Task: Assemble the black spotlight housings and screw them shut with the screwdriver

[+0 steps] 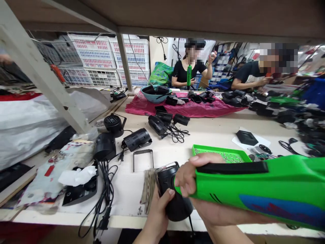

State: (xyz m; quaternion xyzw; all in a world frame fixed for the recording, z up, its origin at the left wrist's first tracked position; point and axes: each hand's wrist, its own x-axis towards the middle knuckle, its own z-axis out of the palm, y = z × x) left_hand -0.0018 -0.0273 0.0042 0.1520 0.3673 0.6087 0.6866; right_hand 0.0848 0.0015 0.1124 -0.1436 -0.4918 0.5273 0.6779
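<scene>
Right hand (188, 178) reaches in from the lower right with the forearm low and nearly level. Its grip is closed around the body of a bright green hot glue gun (254, 189), with the thumb lying along the gun's upper edge. Left hand (156, 215) rises from the bottom of the view, its grip shut around a black cylindrical lamp housing (175, 200), which tilts above the near edge of the tabletop (124, 200). The right fingers press against the housing's side, and a pale rim shows at its upper end. The gun's nozzle is hidden behind those fingers, so its contact with the housing cannot be made out. The gun's rear runs off the right edge, and both arms are cut off by the frame.

Just past the gun sits a green plastic tray (220, 150). To the left lie a black rectangular frame (143, 159), another lamp housing (137, 139) and a tangled black power cord (106, 189). Farther off, a blue basket (152, 94) stands at the end of a pink cloth (182, 106) scattered with black parts, and a co-worker (188, 71) raises a second green glue gun (189, 75). The black pile at far right is too blurred to tell apart.
</scene>
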